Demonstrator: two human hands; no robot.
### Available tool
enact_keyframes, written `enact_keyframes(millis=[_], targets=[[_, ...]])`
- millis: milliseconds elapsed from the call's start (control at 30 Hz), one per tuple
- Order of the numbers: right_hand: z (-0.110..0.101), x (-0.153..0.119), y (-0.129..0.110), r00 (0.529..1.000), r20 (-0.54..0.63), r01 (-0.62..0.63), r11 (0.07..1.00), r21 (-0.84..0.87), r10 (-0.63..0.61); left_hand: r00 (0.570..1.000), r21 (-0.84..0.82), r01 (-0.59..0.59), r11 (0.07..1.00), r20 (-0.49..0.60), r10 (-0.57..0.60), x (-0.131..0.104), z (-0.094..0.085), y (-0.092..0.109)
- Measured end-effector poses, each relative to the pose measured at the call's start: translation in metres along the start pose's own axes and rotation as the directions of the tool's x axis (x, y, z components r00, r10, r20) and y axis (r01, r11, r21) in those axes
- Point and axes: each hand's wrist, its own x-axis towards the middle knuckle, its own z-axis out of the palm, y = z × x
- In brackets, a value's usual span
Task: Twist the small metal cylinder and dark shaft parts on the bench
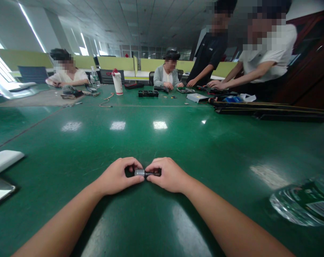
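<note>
Head view: small silver metal cylinder with a dark ribbed shaft [140, 172], held just over the near middle of the table. Left hand [115, 176] nearly closed, thumb and fingers pinching the silver end; right hand [172, 175] nearly closed likewise on the dark ribbed end. Fingertips of the two almost meet at the join

Handling, as judged: both ends want to sit on one straight line, pinch light but firm, wrists low for steadiness; tilt or uneven squeeze could make so slim a piece slip or bind

Surface: glossy green tabletop [140, 135], ceiling lights mirrored in it. Clear plastic bottle with green label [309, 201] at right edge; rounded white object [6, 160] at left edge. Farther off, white tumbler with red lid [117, 84] and flat silver box [197, 97]

Room: four people round the far side, two seated, two standing and bent over parts; yellow-green partitions [120, 63] behind, panelled ceiling [148, 21] above
</note>
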Motion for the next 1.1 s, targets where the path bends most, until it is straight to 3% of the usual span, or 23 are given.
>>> enact_keyframes(millis=[200, 1100], targets=[[-0.0014, -0.0002, -0.0007, 0.999, 0.024, 0.033, 0.999, -0.042, -0.032, 1.000, -0.020, -0.029, 0.999, 0.008, 0.029, 0.0010, -0.0005, 0.0003], [-0.0061, -0.0025, -0.0027, 0.998, -0.009, -0.062, 0.998, -0.010, 0.062, 1.000, -0.030, -0.006, 1.000, 0.005, 0.007, 0.0012, -0.0011, 0.0026]])
